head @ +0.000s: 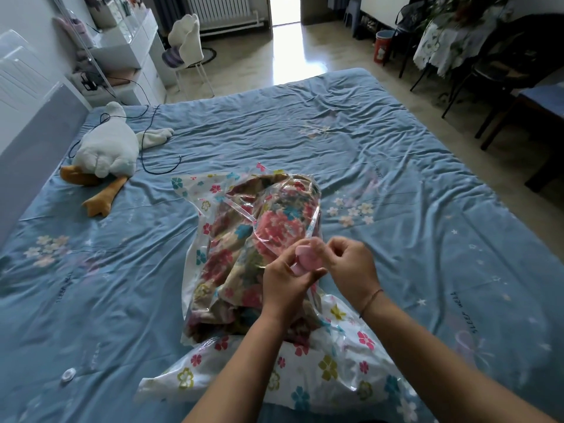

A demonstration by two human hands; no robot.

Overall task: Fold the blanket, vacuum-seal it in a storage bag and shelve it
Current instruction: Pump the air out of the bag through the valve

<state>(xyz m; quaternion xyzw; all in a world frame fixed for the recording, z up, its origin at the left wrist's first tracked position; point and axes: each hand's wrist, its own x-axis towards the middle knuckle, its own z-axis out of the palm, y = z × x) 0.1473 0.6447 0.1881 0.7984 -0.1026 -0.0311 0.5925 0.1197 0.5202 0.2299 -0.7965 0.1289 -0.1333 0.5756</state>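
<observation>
The left hand (285, 283) hides most of a pink slider clip (306, 260), pinching it at the zip strip of the flower-printed storage bag (329, 361). The right hand (351, 265) is curled just beside; whether it grips anything I cannot tell. The floral blanket (271, 227) lies crumpled inside the bag on a blue bedsheet (427, 178) printed "SLEEP WELL".

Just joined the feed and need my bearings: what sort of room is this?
Most likely a bedroom in a home: a wide bed with a blue sheet, a plush duck lying on it, and a white dressing table near a radiator.
</observation>
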